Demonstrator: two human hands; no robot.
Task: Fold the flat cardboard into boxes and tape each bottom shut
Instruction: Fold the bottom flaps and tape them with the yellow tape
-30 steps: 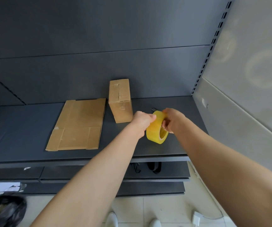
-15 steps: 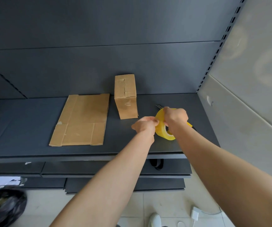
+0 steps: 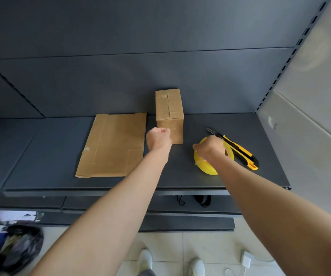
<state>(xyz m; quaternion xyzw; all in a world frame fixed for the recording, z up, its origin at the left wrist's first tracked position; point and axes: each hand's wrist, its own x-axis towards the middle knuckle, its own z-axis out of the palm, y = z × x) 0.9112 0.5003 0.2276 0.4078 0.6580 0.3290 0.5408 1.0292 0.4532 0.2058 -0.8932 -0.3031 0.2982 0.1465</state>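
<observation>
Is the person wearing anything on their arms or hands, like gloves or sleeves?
No. The left arm and right arm are bare, no sleeve in view. The left hand and right hand wear no gloves; no watch or bracelet shows at either wrist.

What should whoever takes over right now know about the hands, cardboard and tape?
Left hand: fisted in front of the folded box; whether it pinches a tape end, cannot tell.
Right hand: grips the tape roll on the shelf, utility knife beside it.
Done: one box folded, upward seam looks taped.
To do: flat cardboard lies unfolded left of the box.
</observation>
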